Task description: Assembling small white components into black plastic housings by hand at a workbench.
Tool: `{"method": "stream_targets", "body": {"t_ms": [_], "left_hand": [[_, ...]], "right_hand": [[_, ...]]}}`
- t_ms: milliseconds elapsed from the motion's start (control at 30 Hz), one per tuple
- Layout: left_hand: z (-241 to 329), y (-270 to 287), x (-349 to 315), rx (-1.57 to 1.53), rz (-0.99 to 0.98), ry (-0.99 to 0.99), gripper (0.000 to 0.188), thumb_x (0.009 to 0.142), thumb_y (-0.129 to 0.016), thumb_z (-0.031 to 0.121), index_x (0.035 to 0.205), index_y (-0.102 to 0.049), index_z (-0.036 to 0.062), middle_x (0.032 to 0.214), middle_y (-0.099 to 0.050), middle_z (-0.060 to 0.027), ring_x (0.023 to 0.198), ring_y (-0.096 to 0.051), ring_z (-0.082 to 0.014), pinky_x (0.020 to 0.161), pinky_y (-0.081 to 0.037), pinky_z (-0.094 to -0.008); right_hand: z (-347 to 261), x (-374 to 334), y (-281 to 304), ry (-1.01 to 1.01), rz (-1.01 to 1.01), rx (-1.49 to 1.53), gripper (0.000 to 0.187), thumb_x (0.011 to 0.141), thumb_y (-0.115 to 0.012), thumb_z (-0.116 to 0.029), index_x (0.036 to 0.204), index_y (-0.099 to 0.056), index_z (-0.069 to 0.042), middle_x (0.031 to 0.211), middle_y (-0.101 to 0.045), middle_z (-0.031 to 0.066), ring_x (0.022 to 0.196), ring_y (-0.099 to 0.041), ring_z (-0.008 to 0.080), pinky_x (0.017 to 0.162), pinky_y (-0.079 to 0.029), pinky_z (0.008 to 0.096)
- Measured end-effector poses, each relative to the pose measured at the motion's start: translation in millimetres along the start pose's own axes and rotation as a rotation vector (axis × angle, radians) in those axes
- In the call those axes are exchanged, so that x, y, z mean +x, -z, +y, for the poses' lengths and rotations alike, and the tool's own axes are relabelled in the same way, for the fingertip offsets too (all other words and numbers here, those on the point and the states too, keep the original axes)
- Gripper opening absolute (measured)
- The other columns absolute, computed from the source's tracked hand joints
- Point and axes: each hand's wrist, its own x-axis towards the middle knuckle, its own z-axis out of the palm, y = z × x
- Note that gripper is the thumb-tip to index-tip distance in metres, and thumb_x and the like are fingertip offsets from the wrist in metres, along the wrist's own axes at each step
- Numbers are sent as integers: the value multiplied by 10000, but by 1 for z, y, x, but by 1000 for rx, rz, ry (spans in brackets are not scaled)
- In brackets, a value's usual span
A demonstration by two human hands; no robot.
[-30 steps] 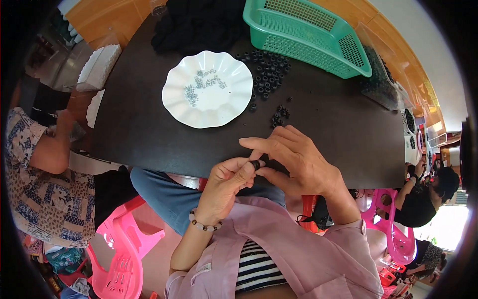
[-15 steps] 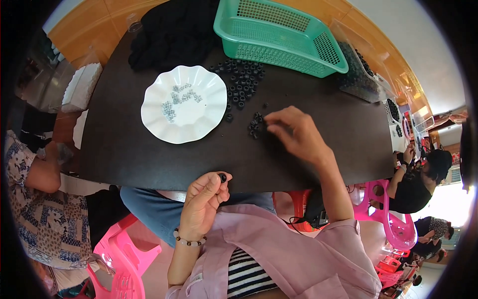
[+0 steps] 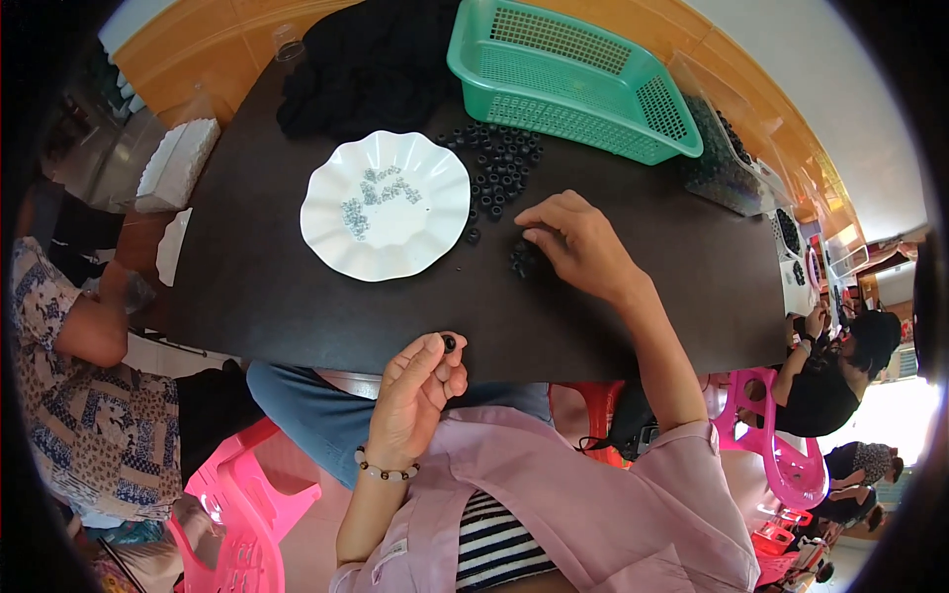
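Note:
My left hand (image 3: 415, 390) is closed at the table's front edge. Thumb and fingers pinch a black ring-shaped piece (image 3: 450, 343), its round opening facing up. Farther right, my right hand (image 3: 578, 242) hovers over the dark table with thumb and forefinger drawn close together; anything between their tips is too small to make out. Just below those fingertips lies a small heap of little black pieces (image 3: 521, 261). A larger group of black ring-shaped pieces (image 3: 504, 163) spreads behind it. To the left, a white scalloped plate (image 3: 331, 242) carries many small clear pieces (image 3: 356, 219).
A green plastic basket (image 3: 583, 128) stands at the back, beside a clear bin (image 3: 727, 183) of dark pieces. Black cloth (image 3: 361, 74) lies at the back left near a clear cup (image 3: 288, 42). People sit at both sides; pink chairs (image 3: 242, 514) stand around.
My right hand has shifted from the small heap's right side to just above it, its thumb and forefinger closer together. My left hand keeps the black ring-shaped piece. The view has shifted slightly.

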Motion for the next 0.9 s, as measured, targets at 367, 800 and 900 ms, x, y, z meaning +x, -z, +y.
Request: {"method": "stream_targets", "body": {"t_ms": [367,800,900], "left_hand": [[-4,7,-1,-37,-49,-17,268,973,-528,245,1039,-622,3,818,-568,10,679,-530,-90,622,-437,-221],[-6,9,0,8,-86,-18,263,973,-533,243,1044,-633,10,811,-574,18,700,-547,-77,641,-439,-213],[-7,8,-1,23,-80,-31,265,974,-534,242,1050,-631,7,802,-576,19,703,-548,-74,646,-441,-209]], "right_hand": [[-20,14,-22,48,-2,9,190,774,-695,-39,958,-653,-46,849,-632,83,815,-565,255,707,-473,346],[-36,64,-42,171,-4,20,165,817,-623,-34,975,-670,-45,870,-640,103,846,-572,277,763,-473,360],[-41,79,-58,267,-53,17,178,813,-619,-37,981,-678,-53,888,-638,105,876,-566,283,791,-466,369]]}}
